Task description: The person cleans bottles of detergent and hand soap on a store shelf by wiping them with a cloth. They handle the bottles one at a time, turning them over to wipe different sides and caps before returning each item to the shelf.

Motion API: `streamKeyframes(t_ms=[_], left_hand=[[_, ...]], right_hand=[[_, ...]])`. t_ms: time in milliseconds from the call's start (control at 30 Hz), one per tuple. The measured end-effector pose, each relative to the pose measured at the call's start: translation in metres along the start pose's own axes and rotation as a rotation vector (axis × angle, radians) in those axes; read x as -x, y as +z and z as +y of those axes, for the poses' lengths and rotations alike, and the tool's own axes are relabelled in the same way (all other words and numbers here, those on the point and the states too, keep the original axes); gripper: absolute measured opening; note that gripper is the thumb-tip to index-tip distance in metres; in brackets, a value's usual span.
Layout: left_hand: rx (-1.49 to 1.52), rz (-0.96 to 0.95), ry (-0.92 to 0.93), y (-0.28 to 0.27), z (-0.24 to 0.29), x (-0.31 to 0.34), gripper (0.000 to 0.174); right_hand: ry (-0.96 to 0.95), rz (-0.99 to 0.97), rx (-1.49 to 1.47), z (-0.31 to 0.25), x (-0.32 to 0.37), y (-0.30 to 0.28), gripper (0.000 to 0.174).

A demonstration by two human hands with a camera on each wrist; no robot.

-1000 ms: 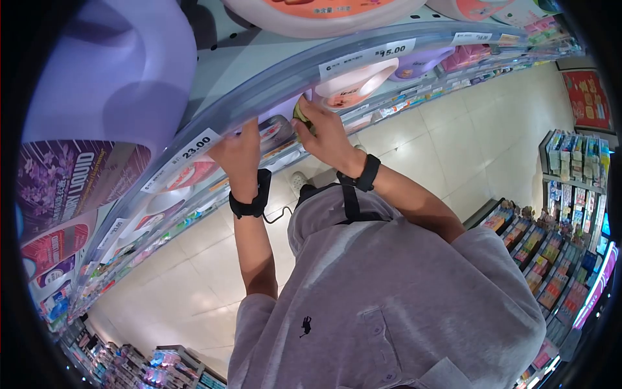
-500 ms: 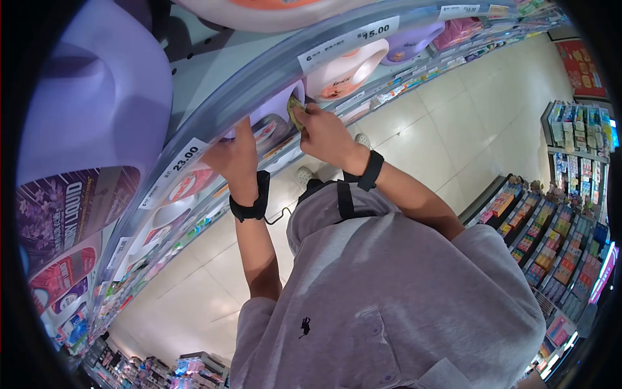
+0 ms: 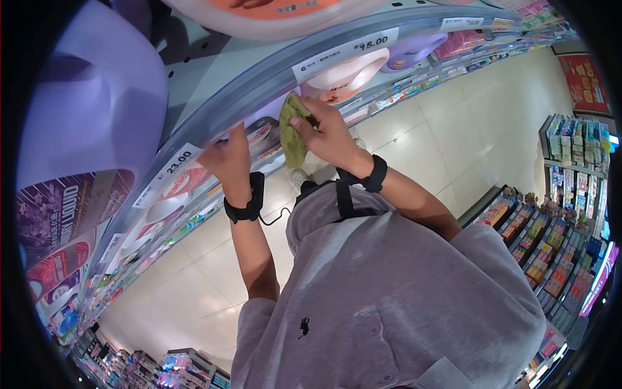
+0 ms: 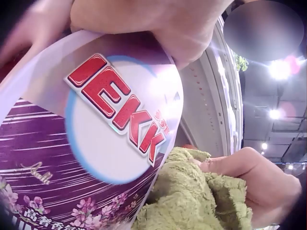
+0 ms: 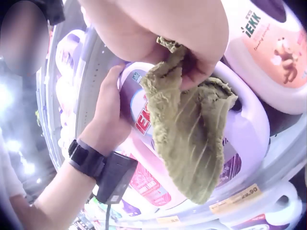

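In the head view my right hand (image 3: 330,136) pinches a fuzzy green cloth (image 3: 293,139) that hangs down between thumb and fingers. Ribbed and folded, the cloth (image 5: 192,153) hangs in front of a lavender laundry liquid bottle (image 5: 252,124) in the right wrist view. My left hand (image 3: 227,165) reaches under the shelf edge and grips the upper end of that bottle. Close up in the left wrist view, the bottle's purple label (image 4: 43,136) carries red IEKK letters and pink flowers. There the cloth (image 4: 187,191) overlaps the label's lower right edge.
A shelf edge with price tags (image 3: 178,162) curves above both hands. On the upper shelf stands a large purple bottle (image 3: 97,110). A peach bottle (image 5: 283,52) stands beside the lavender one. Display racks (image 3: 551,246) stand across the tiled floor (image 3: 414,146).
The cloth, bunched mostly out of sight in my right hand before, now hangs spread out below the fingers, drawn slightly back from the bottle. The left hand keeps its place at the bottle.
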State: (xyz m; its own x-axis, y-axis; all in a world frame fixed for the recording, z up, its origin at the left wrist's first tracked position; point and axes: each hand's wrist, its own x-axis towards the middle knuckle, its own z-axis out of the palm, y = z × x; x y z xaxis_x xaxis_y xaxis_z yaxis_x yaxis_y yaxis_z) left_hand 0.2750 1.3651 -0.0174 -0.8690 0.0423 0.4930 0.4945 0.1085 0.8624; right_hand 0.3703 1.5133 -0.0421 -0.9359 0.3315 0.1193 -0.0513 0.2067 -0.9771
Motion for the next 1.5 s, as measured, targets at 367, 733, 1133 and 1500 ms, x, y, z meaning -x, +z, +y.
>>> streamKeyframes(t_ms=[367,733,1133,1500], left_hand=[[-0.195,-0.022,0.047,0.000,0.009,-0.004,0.034],[-0.110,0.018,-0.008,-0.003,0.008,-0.003,0.043],[-0.058,0.125,0.407,-0.016,0.006,0.063,0.012],[0.032,-0.119,0.188,0.093,0.033,0.080,0.013]], right_hand=[[-0.079,-0.218,0.399,0.041,-0.015,-0.001,0.041],[0.375,-0.321,-0.026,0.076,0.048,-0.012,0.043],[0.194,0.563,0.096,0.069,0.011,-0.137,0.032],[-0.350,0.107,0.572,0.094,-0.008,-0.122,0.069]])
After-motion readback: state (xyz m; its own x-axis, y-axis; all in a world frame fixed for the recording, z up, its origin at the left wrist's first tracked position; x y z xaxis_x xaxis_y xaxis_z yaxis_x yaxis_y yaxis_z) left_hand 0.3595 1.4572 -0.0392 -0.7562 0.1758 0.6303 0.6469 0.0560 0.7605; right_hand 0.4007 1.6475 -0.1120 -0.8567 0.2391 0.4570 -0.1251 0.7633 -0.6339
